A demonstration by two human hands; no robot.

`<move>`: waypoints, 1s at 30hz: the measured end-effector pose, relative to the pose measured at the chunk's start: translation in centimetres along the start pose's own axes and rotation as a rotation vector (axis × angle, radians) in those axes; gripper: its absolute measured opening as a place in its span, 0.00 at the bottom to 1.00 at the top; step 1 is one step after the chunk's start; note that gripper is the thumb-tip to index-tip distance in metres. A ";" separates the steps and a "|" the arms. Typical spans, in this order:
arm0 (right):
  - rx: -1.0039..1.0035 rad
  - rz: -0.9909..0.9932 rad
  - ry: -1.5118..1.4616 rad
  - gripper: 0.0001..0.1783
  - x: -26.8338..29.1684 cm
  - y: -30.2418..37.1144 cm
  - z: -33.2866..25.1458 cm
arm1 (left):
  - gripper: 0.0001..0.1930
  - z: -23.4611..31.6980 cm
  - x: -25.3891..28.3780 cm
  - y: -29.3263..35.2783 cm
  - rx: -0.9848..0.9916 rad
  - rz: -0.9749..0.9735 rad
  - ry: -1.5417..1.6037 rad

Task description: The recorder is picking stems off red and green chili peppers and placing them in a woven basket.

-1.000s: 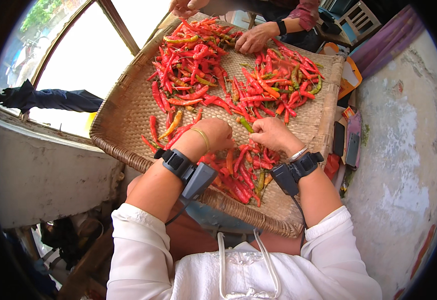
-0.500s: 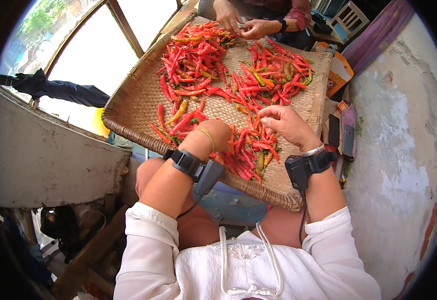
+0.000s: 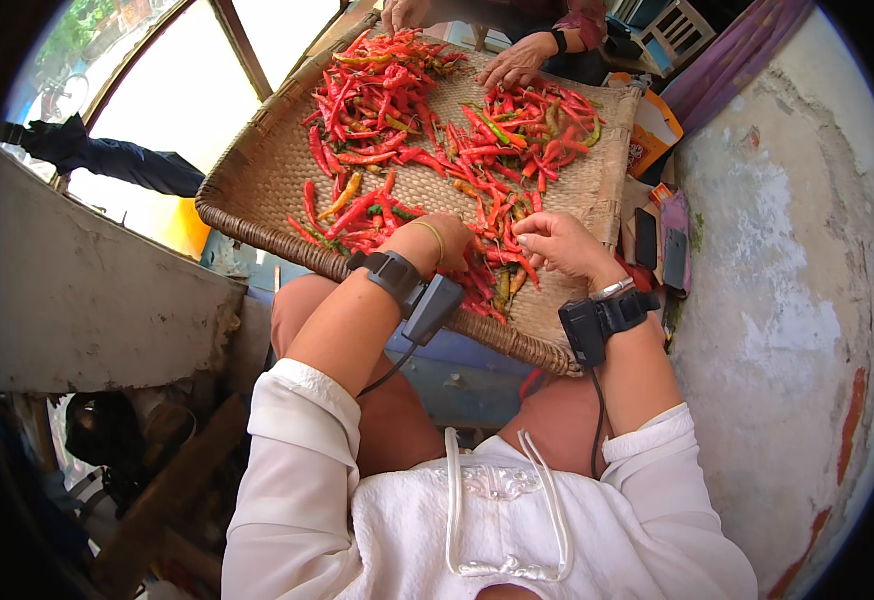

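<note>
The left hand [image 3: 444,240] lies knuckles-up on the near pile of red chillies [image 3: 477,275], fingers curled down into them, so whether it grips any cannot be told. The right hand [image 3: 557,243] hovers just beside it with thumb and fingertips drawn together, seemingly pinching a single chilli or its stalk, though the catch is too small to make out. The chillies lie spread over a wide woven tray [image 3: 267,180] that rests across the person's knees, with thicker heaps at its far side, where another person's hand [image 3: 517,65] also rests among them. These pods look light, thin-skinned and a little slick, bendy rather than stiff, and likely to bruise or split if squeezed; the green stalk end seems the safest place to take hold. A few green and yellowish pods sit mixed in. To the right of the tray, against the patchy plastered wall [image 3: 787,280], stands an orange paper bag [image 3: 647,125], and below it lie a dark flat phone-like slab [image 3: 646,238] and a small colourful packet [image 3: 673,215].
</note>
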State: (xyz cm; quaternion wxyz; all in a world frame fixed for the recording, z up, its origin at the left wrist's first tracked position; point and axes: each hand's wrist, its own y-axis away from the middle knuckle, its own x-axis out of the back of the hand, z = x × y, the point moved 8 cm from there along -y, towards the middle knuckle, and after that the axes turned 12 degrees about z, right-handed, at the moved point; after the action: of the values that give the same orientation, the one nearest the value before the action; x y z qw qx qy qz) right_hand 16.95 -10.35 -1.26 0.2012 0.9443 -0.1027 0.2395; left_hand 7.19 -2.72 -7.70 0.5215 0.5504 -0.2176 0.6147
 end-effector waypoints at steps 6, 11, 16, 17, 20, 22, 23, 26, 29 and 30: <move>0.348 -0.141 0.594 0.17 -3.4 -3.8 0.2 | 0.17 0.9 -0.1 -0.2 -0.025 -0.032 0.045; 0.307 -0.239 0.884 0.14 -5.3 -3.5 -0.3 | 0.14 0.9 -0.7 -2.2 -0.087 0.053 -0.003; 0.469 -0.223 1.070 0.09 -5.3 -3.3 -0.1 | 0.15 1.4 -0.1 -3.8 -0.178 0.047 0.062; 0.521 -0.134 1.067 0.09 -5.0 -3.6 -0.3 | 0.15 0.9 0.3 -4.0 -0.161 0.067 0.053; 0.554 -0.042 1.095 0.09 -5.1 -4.2 -0.6 | 0.17 0.5 0.6 -4.2 -0.094 0.226 0.123; 0.585 -0.036 1.051 0.08 -5.7 -4.2 -0.1 | 0.16 0.2 0.1 -4.2 -0.080 0.245 0.142; 0.600 -0.046 1.033 0.07 -5.8 -3.9 0.0 | 0.16 0.7 0.2 -4.3 -0.090 0.233 0.160; 0.553 -0.091 1.056 0.08 -6.6 -4.0 1.5 | 0.15 1.3 -1.0 -4.3 -0.095 0.046 0.050; 0.522 -0.138 1.087 0.08 -6.8 -4.3 1.1 | 0.15 1.4 -1.3 -4.1 -0.176 0.044 0.002; 0.622 -0.060 1.095 0.08 -6.4 -4.0 -0.2 | 0.14 1.1 -1.0 -3.8 -0.199 0.110 0.041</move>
State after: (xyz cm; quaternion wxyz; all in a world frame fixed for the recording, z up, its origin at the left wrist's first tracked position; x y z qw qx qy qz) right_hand 12.55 -6.05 -5.61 -0.0529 0.7014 0.1162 0.7012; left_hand 10.87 -2.68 -9.43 0.5432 0.4705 -0.2968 0.6289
